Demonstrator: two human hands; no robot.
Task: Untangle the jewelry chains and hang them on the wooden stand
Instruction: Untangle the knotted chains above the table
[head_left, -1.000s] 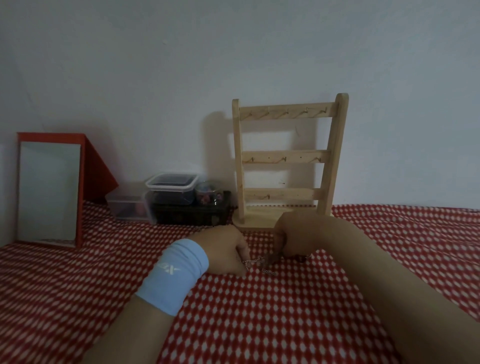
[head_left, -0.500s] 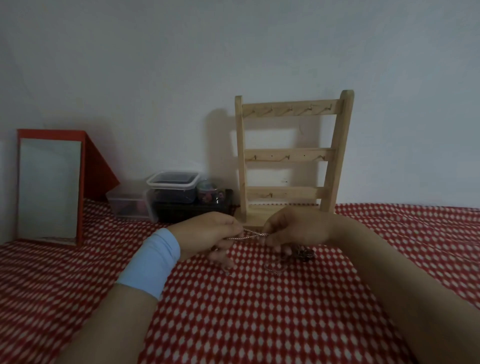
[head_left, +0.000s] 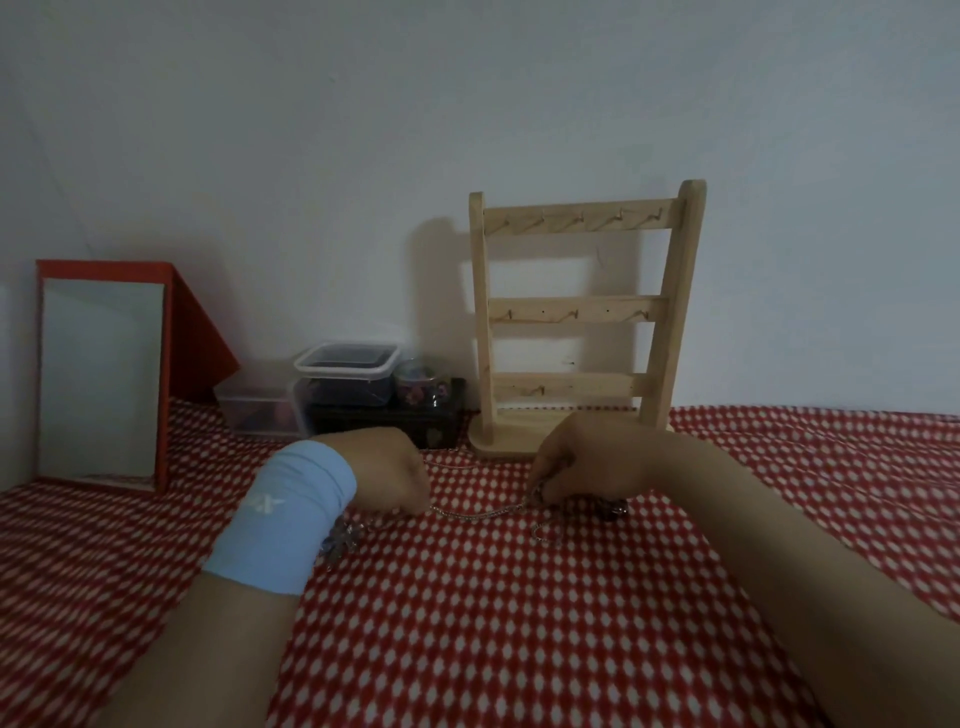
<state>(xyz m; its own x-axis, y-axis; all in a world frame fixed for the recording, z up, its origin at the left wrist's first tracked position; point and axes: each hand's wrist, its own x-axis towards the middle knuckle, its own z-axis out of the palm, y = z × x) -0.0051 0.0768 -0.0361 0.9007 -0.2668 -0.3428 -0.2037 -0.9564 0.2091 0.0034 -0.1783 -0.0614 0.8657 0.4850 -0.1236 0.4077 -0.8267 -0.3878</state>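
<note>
stand (head_left: 582, 312): wooden, upright against the wall, on the checked cloth (head_left: 519, 623).
chain (head_left: 475, 514): silver, in front of the stand, strung low over the cloth between both hands.
left hand (head_left: 387, 475): front-left of the stand, fingers curled, pinching one end of the chain.
right hand (head_left: 587, 462): just before the stand's base, fingertips pinching the other end.
boxes (head_left: 343, 384): plastic, left of the stand.

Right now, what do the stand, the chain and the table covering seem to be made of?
Stand: pale wood, matte and apparently unvarnished, judging by its even light tan colour and sawn rails.
Chain: fine metal links, silvery, with small glints along its length.
Table covering: probably fabric, matte, red with a white diamond print, lying in soft ripples.
</note>
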